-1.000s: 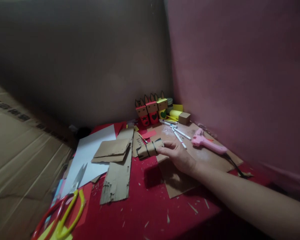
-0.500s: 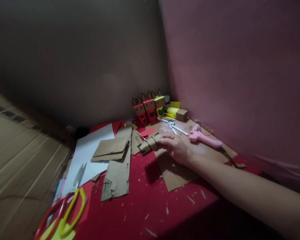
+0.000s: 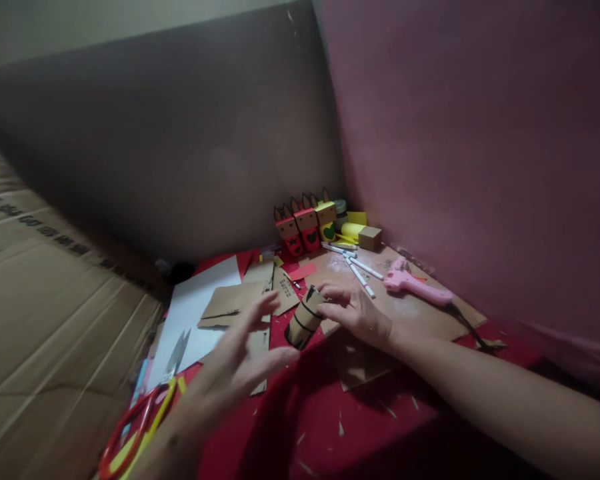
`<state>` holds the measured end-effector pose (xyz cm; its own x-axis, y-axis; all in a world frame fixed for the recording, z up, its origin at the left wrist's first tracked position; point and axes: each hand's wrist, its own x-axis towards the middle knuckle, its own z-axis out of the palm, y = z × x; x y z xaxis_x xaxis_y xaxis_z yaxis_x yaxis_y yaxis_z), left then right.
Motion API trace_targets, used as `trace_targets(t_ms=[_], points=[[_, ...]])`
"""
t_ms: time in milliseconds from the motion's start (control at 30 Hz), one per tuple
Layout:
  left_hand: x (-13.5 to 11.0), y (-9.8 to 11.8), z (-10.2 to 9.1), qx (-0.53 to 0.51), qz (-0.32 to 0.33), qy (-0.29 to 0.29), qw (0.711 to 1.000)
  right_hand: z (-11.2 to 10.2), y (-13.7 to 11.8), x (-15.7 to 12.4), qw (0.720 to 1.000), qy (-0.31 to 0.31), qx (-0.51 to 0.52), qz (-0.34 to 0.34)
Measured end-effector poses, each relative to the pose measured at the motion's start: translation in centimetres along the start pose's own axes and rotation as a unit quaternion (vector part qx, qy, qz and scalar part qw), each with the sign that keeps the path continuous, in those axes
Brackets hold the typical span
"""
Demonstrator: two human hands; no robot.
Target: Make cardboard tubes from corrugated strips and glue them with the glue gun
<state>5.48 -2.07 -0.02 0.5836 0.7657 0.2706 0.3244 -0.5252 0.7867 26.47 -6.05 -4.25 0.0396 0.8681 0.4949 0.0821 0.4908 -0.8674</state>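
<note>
Head view: pinching a black-banded cardboard tube (image 3: 305,320) in the right hand (image 3: 364,315), holding it tilted above the red surface (image 3: 323,393), well in from the near edge; spreading the left hand (image 3: 237,357) close beside its lower end.

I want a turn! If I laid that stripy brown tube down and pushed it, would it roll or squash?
The tube would probably roll, because it looks round. It's likely light: the right hand holds it near one end. It looks like cardboard, so hard pushing might dent it.
</note>
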Motion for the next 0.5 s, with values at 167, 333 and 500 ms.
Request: trace_targets(t_ms=[167, 333, 500], points=[[2.1, -1.0, 2.6, -0.150, -0.094, -0.195, 0.965, 0.4, -0.3, -0.3, 0.996, 0.013, -0.066, -0.065], [3.3, -1.3, 4.5, -0.228, -0.062, -0.176, 0.956, 0.5, 0.4, 0.2, 0.995, 0.095, 0.027, -0.007], [3.3, -1.7, 5.4, -0.256, -0.057, -0.148, 0.953, 0.7, 1.1, 0.5, 0.983, -0.024, 0.150, 0.102]])
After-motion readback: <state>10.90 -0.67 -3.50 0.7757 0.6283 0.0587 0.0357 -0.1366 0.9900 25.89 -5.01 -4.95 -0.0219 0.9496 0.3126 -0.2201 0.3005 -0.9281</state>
